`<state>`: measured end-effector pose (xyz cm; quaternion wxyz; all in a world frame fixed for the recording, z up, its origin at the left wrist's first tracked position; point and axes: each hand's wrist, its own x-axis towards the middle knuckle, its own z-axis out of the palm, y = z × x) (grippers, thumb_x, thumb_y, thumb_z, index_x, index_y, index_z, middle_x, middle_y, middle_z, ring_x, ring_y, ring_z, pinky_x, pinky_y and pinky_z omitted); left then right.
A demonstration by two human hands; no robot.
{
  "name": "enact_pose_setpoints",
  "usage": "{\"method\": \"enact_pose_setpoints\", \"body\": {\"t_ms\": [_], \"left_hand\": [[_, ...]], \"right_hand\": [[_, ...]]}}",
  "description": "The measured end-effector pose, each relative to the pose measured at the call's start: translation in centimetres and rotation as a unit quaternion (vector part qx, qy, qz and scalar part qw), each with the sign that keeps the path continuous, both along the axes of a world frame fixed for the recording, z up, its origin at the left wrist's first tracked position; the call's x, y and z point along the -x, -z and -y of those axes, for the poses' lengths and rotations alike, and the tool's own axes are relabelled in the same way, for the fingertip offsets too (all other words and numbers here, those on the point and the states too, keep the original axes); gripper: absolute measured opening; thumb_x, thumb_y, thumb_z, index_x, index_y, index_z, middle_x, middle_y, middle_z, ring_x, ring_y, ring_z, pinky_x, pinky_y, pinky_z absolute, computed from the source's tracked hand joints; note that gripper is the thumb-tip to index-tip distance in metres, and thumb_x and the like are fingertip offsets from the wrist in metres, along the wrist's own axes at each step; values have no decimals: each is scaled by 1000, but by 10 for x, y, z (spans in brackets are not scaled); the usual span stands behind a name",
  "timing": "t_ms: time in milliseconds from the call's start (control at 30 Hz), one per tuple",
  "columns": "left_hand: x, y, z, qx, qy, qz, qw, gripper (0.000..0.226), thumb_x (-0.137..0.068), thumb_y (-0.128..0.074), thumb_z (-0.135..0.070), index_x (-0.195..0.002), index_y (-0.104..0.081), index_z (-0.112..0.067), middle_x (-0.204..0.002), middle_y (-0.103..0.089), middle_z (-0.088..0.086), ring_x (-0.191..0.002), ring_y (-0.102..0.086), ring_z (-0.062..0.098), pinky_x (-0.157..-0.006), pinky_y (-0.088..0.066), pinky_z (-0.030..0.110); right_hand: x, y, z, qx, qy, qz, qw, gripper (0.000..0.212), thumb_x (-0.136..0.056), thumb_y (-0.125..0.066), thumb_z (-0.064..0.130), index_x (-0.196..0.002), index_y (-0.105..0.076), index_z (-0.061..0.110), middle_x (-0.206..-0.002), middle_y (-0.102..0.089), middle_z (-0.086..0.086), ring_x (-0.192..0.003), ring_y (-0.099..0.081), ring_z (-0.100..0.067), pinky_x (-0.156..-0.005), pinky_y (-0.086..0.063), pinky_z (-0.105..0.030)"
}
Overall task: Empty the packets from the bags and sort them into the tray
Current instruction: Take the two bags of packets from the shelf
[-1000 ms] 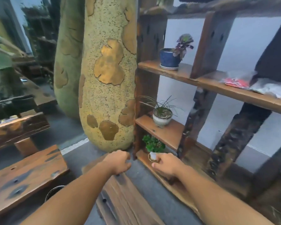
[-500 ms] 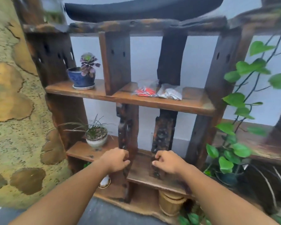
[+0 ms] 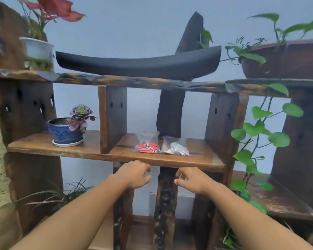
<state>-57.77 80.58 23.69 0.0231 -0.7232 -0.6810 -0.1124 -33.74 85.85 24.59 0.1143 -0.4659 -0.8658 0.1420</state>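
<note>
Two clear plastic bags lie side by side on the middle wooden shelf (image 3: 202, 156). The left bag (image 3: 147, 146) holds red packets, the right bag (image 3: 175, 147) holds white packets. My left hand (image 3: 134, 175) and my right hand (image 3: 192, 179) hover just below the shelf's front edge, under the bags, fingers loosely curled and apart, holding nothing. Neither hand touches a bag. A long black curved tray (image 3: 139, 64) rests on the top shelf above.
A blue pot with a succulent (image 3: 69, 131) stands on the same shelf to the left, past a wooden divider (image 3: 112, 118). A trailing green vine (image 3: 260, 130) hangs at the right. A white pot (image 3: 37, 51) and a brown bowl planter (image 3: 285, 60) sit on top.
The view swung right and up from the floor and lower shelves to the middle shelf. Both hands rose with it and their fingers loosened; the bags now sit centred just above them.
</note>
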Motion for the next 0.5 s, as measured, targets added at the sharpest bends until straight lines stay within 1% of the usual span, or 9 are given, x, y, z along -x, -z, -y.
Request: {"method": "enact_pose_setpoints", "body": {"t_ms": [100, 200, 333, 400, 500], "left_hand": [[12, -30, -10, -41, 13, -12, 999, 32, -94, -54, -48, -118, -62, -28, -112, -69, -4, -93, -65, 14, -81, -52, 27], [18, -50, -23, -39, 22, -22, 999, 30, -95, -53, -45, -117, -63, -27, -107, -69, -2, -87, -65, 13, -81, -55, 28], [26, -59, -45, -37, 22, -36, 998, 36, -94, -51, -46, -122, -63, -27, -113, -70, 0, -91, -66, 15, -86, -58, 32], [29, -59, -58, -28, 24, -29, 999, 38, -94, -50, -46, -125, -62, -28, -116, -70, 0, -95, -67, 16, -89, -57, 34], [37, -62, -82, -23, 18, -30, 999, 43, -92, -50, -50, -128, -61, -28, -123, -69, 1, -104, -66, 21, -94, -55, 39]], "right_hand": [[14, -31, -10, -34, 6, -7, 999, 28, -91, -57, 48, -110, -63, 28, -107, -66, 3, -94, -62, -14, -90, -56, -37], [24, -52, -22, -52, 20, 7, 998, 34, -88, -54, 50, -116, -61, 32, -112, -66, 2, -96, -63, -14, -89, -57, -38], [30, -58, -38, -64, 31, 7, 997, 35, -92, -55, 44, -123, -59, 28, -119, -66, 1, -97, -64, -14, -86, -56, -28], [30, -59, -52, -74, 38, -1, 997, 35, -94, -56, 44, -124, -59, 28, -120, -67, 2, -97, -64, -13, -87, -55, -27], [33, -62, -80, -78, 49, -6, 996, 41, -92, -56, 47, -128, -58, 27, -128, -64, 1, -106, -63, -16, -92, -54, -30]]}}
